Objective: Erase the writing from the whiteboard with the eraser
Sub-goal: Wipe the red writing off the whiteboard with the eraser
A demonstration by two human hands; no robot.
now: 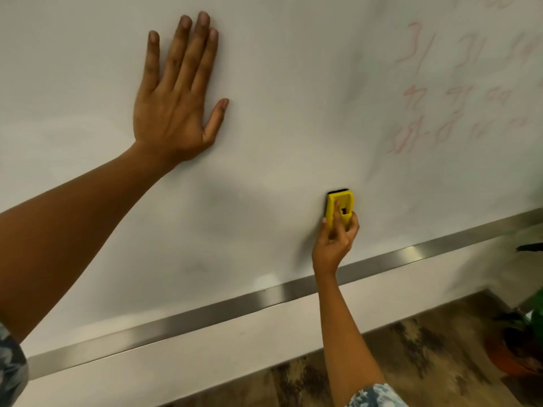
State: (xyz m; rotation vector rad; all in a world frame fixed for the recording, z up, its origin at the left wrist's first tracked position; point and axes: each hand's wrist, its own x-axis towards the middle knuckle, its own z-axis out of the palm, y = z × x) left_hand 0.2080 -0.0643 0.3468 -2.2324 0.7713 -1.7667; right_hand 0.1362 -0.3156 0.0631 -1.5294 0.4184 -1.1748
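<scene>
While the left hand (173, 95) lies spread on the whiteboard (279, 98), the right hand (336, 233) grips the yellow eraser (340, 205) near its bottom edge; faint red writing (458, 92) is unreadable.

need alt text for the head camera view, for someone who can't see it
A right hand presses a yellow eraser against a whiteboard, low near its metal frame. The left hand rests flat on the board, and faint red writing remains at upper right.
</scene>
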